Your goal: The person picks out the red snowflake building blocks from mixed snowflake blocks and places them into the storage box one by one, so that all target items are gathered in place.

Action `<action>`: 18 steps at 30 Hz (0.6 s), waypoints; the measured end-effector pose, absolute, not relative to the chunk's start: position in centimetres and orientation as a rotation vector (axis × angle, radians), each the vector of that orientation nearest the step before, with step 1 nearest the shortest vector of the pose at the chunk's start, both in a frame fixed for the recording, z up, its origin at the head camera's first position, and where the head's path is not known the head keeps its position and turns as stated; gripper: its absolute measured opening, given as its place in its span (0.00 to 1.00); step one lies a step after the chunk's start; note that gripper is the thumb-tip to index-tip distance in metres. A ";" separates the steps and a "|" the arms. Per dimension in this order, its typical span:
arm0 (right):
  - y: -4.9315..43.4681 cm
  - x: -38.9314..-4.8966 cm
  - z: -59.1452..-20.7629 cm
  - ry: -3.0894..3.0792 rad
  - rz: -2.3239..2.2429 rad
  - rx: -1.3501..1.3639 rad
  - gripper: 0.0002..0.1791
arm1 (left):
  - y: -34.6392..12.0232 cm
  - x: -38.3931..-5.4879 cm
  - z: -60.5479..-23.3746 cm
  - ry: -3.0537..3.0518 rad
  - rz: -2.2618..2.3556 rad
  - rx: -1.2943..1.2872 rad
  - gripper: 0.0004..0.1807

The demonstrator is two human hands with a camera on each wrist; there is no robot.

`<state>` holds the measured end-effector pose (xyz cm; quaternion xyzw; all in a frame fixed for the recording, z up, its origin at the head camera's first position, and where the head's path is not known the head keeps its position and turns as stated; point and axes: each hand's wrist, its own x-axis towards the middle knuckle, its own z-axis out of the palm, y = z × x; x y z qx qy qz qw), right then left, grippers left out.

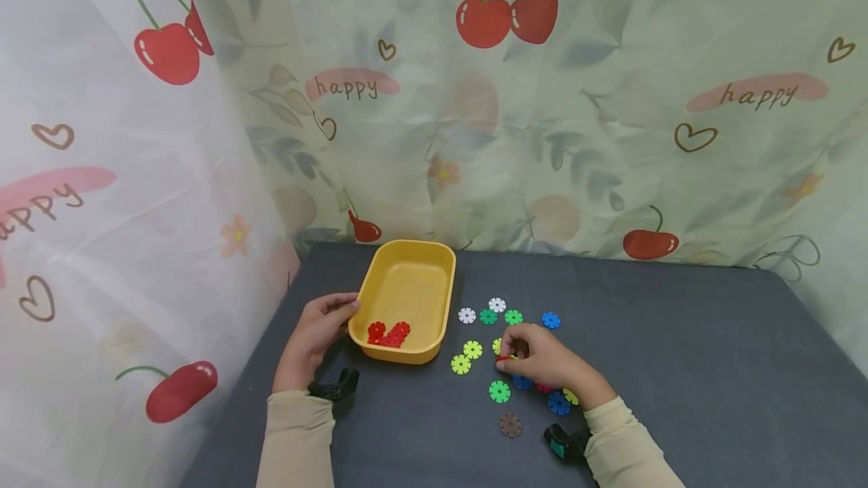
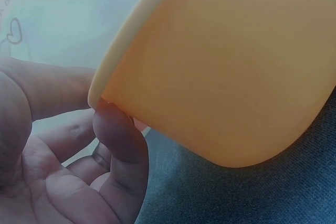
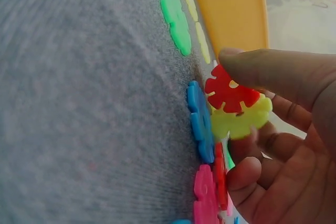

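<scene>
My left hand [image 1: 317, 333] pinches the near left rim of a yellow plastic basin [image 1: 415, 285]; the left wrist view shows thumb and finger on that rim [image 2: 123, 45]. Several red notched discs [image 1: 393, 337] lie together in the basin's near end. Right of the basin, my right hand [image 1: 542, 358] is low over scattered discs, pinching a red notched disc [image 3: 228, 92] between thumb and fingers. A yellow disc [image 3: 239, 121] shows right behind the red one; whether the fingers also hold it, I cannot tell. Blue [image 3: 199, 121] and pink discs [image 3: 206, 195] lie close below the hand.
White [image 1: 466, 315], green [image 1: 499, 391], yellow-green [image 1: 461, 364], blue [image 1: 551, 320] and brown discs [image 1: 510, 425] are spread over the dark grey tabletop [image 1: 712, 367]. A patterned curtain [image 1: 610, 134] stands behind and at the left.
</scene>
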<state>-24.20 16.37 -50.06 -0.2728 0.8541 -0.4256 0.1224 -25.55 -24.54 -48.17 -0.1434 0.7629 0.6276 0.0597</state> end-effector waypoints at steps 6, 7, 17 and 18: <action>16.3 -24.0 -49.7 2.532 -1.289 -0.770 0.09 | -24.6 -25.6 -48.2 2.306 1.903 -0.437 0.23; 16.4 -23.9 -49.7 2.541 -1.296 -0.760 0.09 | -24.6 -25.6 -48.2 2.306 1.903 -0.436 0.24; 16.3 -23.9 -49.9 2.610 -1.363 -0.695 0.08 | -24.5 -25.5 -48.2 2.313 1.916 -0.427 0.24; 16.3 -23.9 -49.9 2.620 -1.370 -0.683 0.07 | -24.5 -25.5 -48.3 2.314 1.918 -0.425 0.24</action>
